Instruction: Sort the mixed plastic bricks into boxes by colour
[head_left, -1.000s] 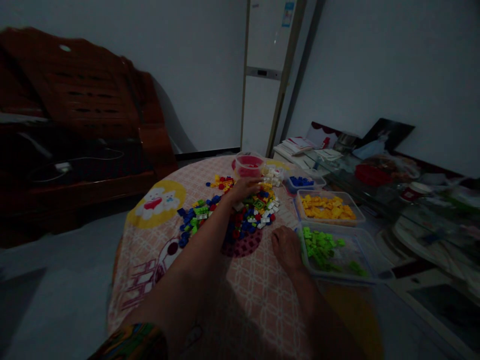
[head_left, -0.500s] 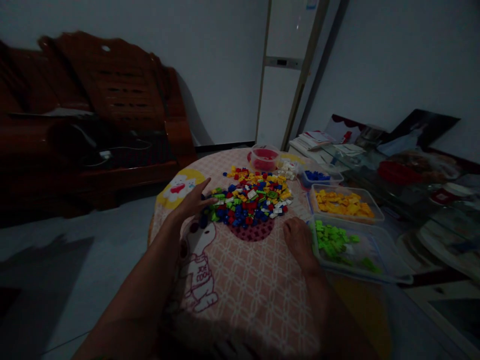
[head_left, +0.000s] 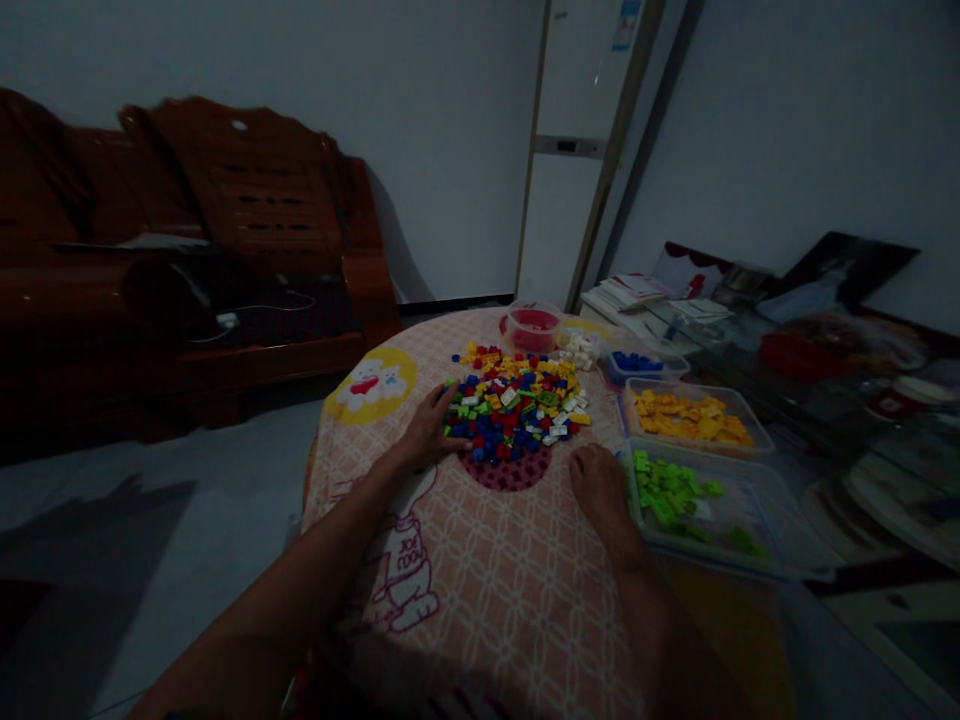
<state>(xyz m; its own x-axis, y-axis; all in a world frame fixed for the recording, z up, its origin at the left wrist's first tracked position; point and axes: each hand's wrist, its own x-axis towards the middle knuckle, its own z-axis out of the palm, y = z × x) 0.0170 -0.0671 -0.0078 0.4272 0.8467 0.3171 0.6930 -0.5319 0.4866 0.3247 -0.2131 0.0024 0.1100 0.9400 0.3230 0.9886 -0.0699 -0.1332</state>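
The left hand (head_left: 430,428), fingers spread wide at the brick pile (head_left: 517,405) mid-frame, seems to be gathering in, which calls for a low inward sweep; from here I can't see whether the curled right hand (head_left: 598,482), right of centre, holds anything.

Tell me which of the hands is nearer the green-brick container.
Right. The right hand is just left of the green-brick container; the left hand is farther off, at the left edge of the mixed brick pile.

The left hand (head_left: 429,430) touches the mixed bricks (head_left: 517,405). The right hand (head_left: 598,487) rests beside a box (head_left: 781,528) of green bricks (head_left: 664,488).
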